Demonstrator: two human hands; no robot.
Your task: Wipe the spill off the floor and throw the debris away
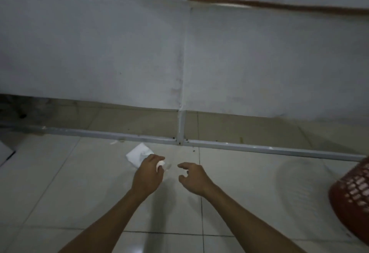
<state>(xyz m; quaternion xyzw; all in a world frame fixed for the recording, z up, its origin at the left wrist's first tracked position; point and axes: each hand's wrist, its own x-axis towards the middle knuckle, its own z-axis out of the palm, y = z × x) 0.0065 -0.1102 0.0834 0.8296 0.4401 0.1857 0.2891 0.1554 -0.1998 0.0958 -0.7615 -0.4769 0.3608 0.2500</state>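
Observation:
A white paper tissue (138, 154) lies flat on the pale tiled floor, just in front of a metal floor rail. My left hand (148, 173) hovers at the tissue's near right corner, fingers curled around a small white wad (160, 164). My right hand (192, 176) is a short way to the right, open, fingers spread and curled downward above the floor, holding nothing. Between the two hands a faint wet smear (169, 166) shows on the tile. Small dark crumbs (193, 150) dot the floor near the rail joint.
A red lattice waste basket (353, 199) stands at the right edge, partly cut off. The metal rail (259, 149) crosses the floor ahead, with a white panel wall (179, 53) behind it. A dark gap lies at the far left under the wall.

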